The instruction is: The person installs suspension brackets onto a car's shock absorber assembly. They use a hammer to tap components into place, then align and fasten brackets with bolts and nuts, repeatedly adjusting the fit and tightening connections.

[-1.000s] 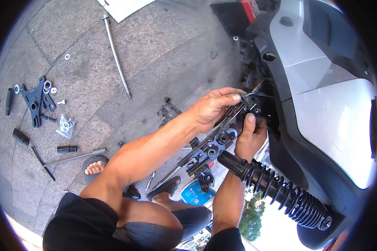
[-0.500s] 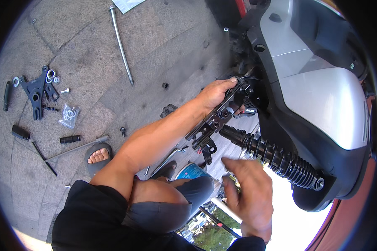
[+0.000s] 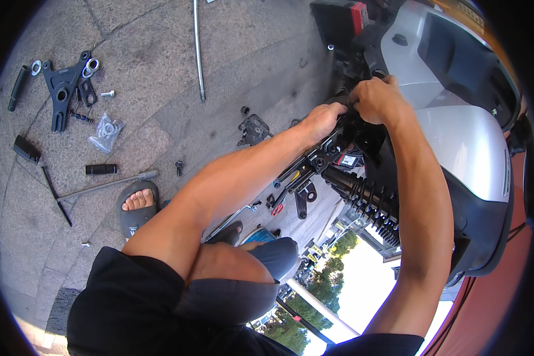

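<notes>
My left hand (image 3: pixel 325 123) is closed round the upper end of a black metal frame bracket (image 3: pixel 319 161), thumb pointing at the bodywork. Right beside it, my right hand (image 3: pixel 375 99) has its fingers curled in against the black parts under the silver-and-black body panel (image 3: pixel 466 145) of what looks like a scooter. What those fingers grip is hidden. Below both hands a black coil-spring shock absorber (image 3: pixel 359 191) slants down to the right, its lower part covered by my right forearm. A small black lug with a hole (image 3: pixel 302 199) hangs under the bracket.
On the paving at left lie a black bracket plate (image 3: pixel 61 95), a bag of washers (image 3: pixel 106 133), a black socket (image 3: pixel 101 170) and a long-handled wrench (image 3: pixel 107 185). A long metal rod (image 3: pixel 198 53) lies farther off. A blue tub (image 3: pixel 261 235) stands by my knee.
My right hand has moved up from low over the shock absorber to the parts beside my left hand. The left hand still holds the bracket. The view has shifted somewhat.
</notes>
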{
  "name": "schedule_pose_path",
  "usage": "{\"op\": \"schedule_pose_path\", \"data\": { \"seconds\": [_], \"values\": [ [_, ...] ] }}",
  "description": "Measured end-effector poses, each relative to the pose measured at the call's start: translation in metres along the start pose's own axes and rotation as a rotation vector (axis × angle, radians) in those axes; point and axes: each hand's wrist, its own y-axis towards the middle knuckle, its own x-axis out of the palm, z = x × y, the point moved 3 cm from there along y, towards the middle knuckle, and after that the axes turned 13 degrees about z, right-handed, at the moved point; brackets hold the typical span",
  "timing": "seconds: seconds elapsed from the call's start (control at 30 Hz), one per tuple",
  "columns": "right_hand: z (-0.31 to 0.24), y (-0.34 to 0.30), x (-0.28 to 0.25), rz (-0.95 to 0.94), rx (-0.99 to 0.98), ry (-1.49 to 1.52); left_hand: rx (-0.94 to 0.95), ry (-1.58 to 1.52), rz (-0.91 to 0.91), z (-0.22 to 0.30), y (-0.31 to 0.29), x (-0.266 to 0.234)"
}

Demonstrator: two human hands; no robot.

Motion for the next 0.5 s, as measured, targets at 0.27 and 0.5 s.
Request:
{"op": "schedule_pose_path", "data": {
  "seconds": [0.27, 0.5],
  "values": [
    [0.002, -0.002, 0.003, 0.049, 0.036, 0.04, -0.024, 0.125, 0.009, 0.012, -0.008, 0.006],
    [-0.007, 0.01, 0.012, 0.043, -0.004, 0.029, -0.032, 0.102, 0.052, 0.008, -0.012, 0.004]
  ]
}}
